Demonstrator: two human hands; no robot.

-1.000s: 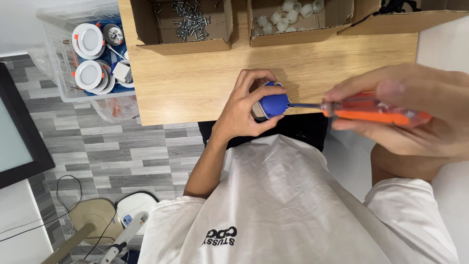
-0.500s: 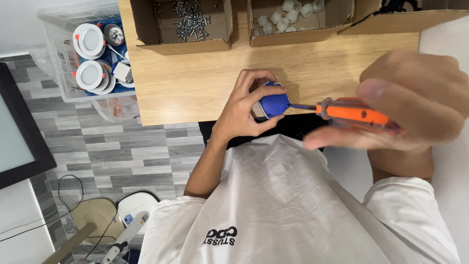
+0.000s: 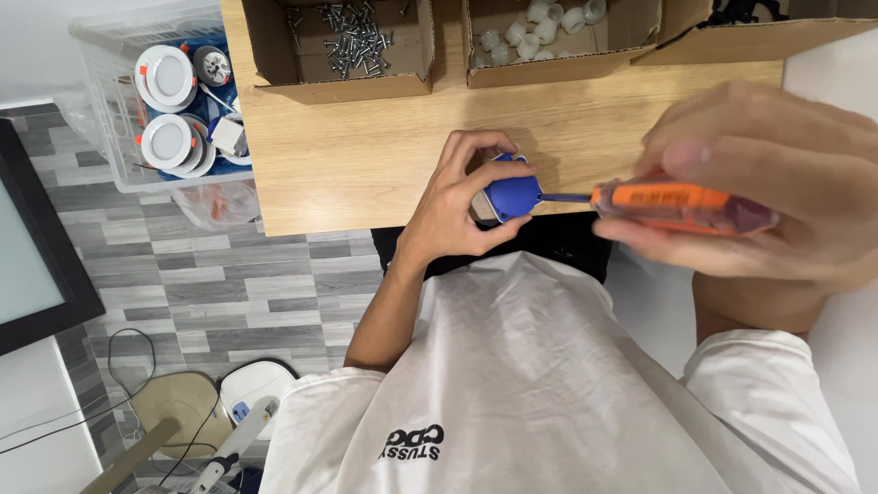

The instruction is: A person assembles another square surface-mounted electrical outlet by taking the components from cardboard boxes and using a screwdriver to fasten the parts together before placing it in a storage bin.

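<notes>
Right now your left hand (image 3: 453,206) is clamped around the small blue part (image 3: 514,194) at the near edge of the wooden table (image 3: 366,146) (just above your lap), while your right hand (image 3: 777,197) grips the orange screwdriver (image 3: 681,206), its tip against that part.

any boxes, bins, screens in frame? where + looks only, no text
Cardboard box of screws: top left of table, open, brown.
Cardboard box of white caps: top centre, open, brown.
Third cardboard box: top right, brown.
Clear plastic bin: left of table, holds round white lamps.
Dark-framed screen: left edge.
</notes>
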